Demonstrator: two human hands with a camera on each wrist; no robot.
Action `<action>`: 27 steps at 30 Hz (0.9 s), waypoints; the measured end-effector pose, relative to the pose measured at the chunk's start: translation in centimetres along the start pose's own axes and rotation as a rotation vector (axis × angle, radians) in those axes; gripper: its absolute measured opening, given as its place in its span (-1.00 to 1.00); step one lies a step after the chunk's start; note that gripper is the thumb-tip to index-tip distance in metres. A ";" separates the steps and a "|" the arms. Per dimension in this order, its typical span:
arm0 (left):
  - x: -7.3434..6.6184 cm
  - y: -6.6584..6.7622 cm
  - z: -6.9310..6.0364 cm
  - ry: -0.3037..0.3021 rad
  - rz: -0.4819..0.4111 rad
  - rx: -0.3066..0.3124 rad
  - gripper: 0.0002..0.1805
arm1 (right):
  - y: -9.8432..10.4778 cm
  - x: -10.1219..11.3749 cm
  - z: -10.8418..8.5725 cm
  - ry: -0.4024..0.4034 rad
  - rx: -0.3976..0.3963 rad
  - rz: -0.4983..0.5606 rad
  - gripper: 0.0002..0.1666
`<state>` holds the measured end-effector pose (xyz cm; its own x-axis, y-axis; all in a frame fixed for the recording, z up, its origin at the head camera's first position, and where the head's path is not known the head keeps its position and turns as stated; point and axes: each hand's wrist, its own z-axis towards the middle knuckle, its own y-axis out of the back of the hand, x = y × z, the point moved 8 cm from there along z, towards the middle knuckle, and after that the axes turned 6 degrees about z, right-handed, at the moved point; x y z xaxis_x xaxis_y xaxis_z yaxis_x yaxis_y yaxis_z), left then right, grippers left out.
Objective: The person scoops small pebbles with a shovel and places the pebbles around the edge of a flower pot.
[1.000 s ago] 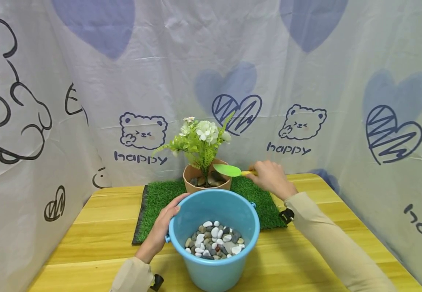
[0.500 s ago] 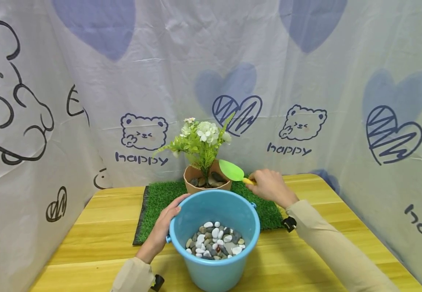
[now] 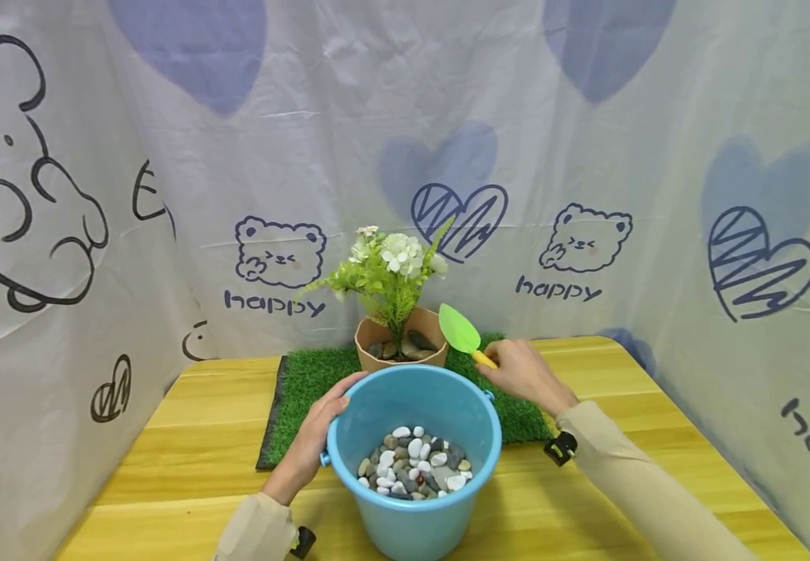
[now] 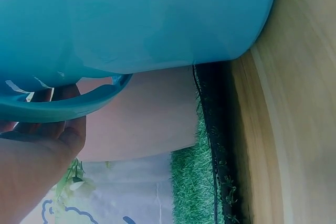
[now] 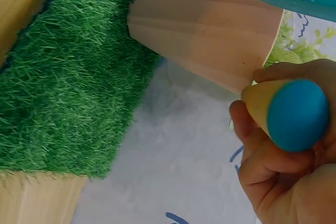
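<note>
A blue bucket (image 3: pixel 415 510) stands on the table, with white, grey and brown pebbles (image 3: pixel 415 467) in its bottom. My left hand (image 3: pixel 309 440) grips its rim at the left; the left wrist view has these fingers by the bucket's handle (image 4: pixel 63 109). In my right hand (image 3: pixel 527 374) is a small trowel with a bare green blade (image 3: pixel 458 329) and a yellow handle (image 5: pixel 262 100) with a blue end. The blade is raised just right of the brown flowerpot (image 3: pixel 370 354), which holds dark stones and a plant with white flowers (image 3: pixel 402 254).
A mat of artificial grass (image 3: pixel 307 382) lies under the pot, behind the bucket. The wooden table (image 3: pixel 160 467) is bordered by a printed white cloth (image 3: pixel 349 156) at the back and both sides.
The right hand has drawn the trowel rightward and slightly toward me, away from over the pot, and its blade now tilts more steeply. The left hand has kept its place on the bucket.
</note>
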<state>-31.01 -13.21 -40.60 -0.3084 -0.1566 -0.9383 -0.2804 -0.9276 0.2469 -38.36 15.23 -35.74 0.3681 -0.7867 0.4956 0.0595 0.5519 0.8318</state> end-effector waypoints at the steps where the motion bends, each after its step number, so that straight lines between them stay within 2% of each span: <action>1: 0.0 0.0 0.0 0.000 -0.001 0.002 -0.45 | -0.1 -0.3 -0.2 -0.015 0.010 0.007 -0.78; 7: 0.0 0.2 0.1 0.007 0.012 -0.004 -0.44 | -1.2 -2.1 -1.4 -0.091 0.073 0.056 -0.78; 12: 0.1 0.1 0.2 0.003 0.014 0.005 -0.43 | -1.9 -3.4 -2.5 -0.132 0.090 0.038 -0.81; 19: 0.2 0.3 0.1 -0.004 0.028 0.001 -0.45 | -2.9 -4.5 -4.2 -0.180 0.109 0.028 -0.70; 27: 0.2 0.2 0.3 -0.013 0.023 0.008 -0.44 | -3.5 -5.2 -5.1 -0.230 0.131 0.046 -0.70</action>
<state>-31.35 -13.34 -40.63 -0.3262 -0.1734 -0.9293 -0.2802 -0.9211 0.2702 -35.70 18.75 -42.53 0.1464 -0.8121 0.5648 -0.0780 0.5597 0.8250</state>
